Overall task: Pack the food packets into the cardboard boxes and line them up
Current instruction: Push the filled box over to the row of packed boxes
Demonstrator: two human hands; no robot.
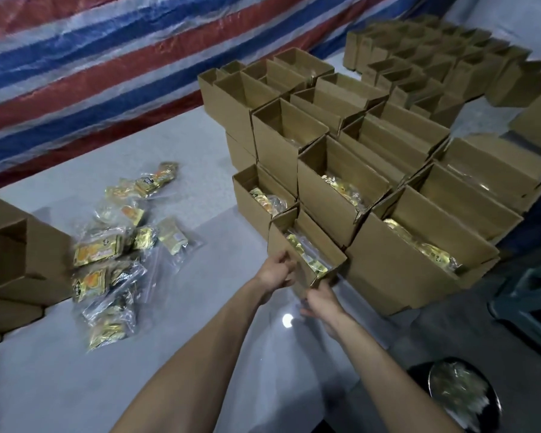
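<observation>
Left hand is gripping the left long wall of a small open cardboard box, fingers curling over the rim. Right hand is clasping the box's near short end from below, fingertips mostly hiding behind the cardboard. Both forearms are reaching in from the bottom of the view.

The box is sitting at the front-left corner of the block of packed boxes, just beside its neighbours, top flaps standing open. Can't tell whether it is resting on the table or hanging just off it. Gold food packets in clear wrap are lying along its inside.

The packed boxes are standing in rows, some stacked 2 high, all open at the top, and several are showing gold packets inside. More boxes are standing in rows at the far right, blurred.

Loose packets are lying in a scattered pile on the table, left of the hands and well apart from the block. Empty boxes are lying at the left edge. A red, white and blue striped tarp is covering the background. A black bowl with shiny contents is sitting at the bottom right.
</observation>
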